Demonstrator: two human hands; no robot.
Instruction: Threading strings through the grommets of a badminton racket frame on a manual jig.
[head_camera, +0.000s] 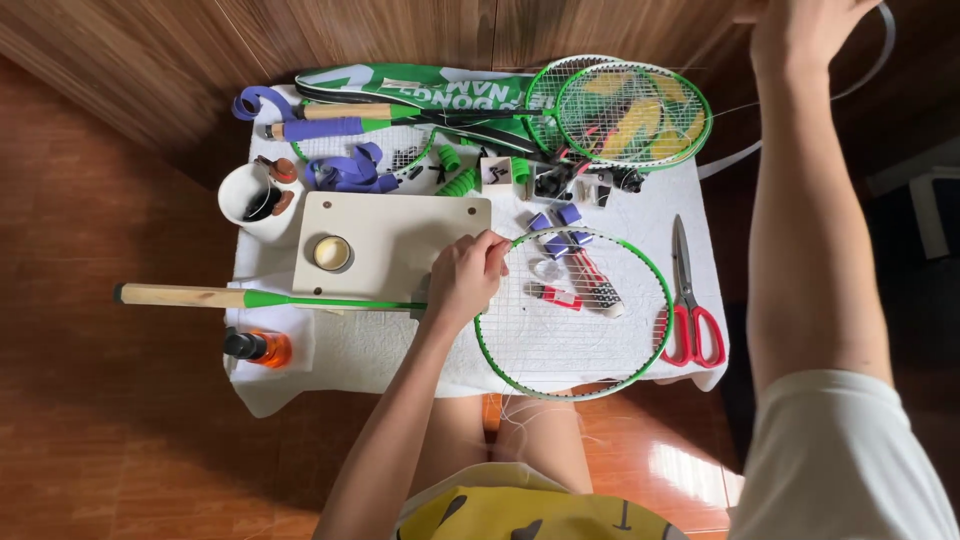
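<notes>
The left hand (463, 280) pinched the rim of the green racket (572, 312), which lay flat on the counter (360, 350). The right hand (805, 35), raised high, pulled a thin string taut; its fingers' state could not be told. Too hard a pull risked snapping the string or dragging the racket onto the scissors (688, 300).

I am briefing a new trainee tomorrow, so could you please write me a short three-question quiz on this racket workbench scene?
1. True or false: the left hand grips the green racket where the shaft meets the head.
2. Which tool lies on the white cloth on the far side of that racket's head from its wooden handle?
A. red-handled scissors
B. a hammer
C. a screwdriver
3. Fill in: the right hand is raised high, and a thin ______ runs up toward it.

Key
1. True.
2. A.
3. String; whether the fingers pinch it cannot be seen.
</notes>
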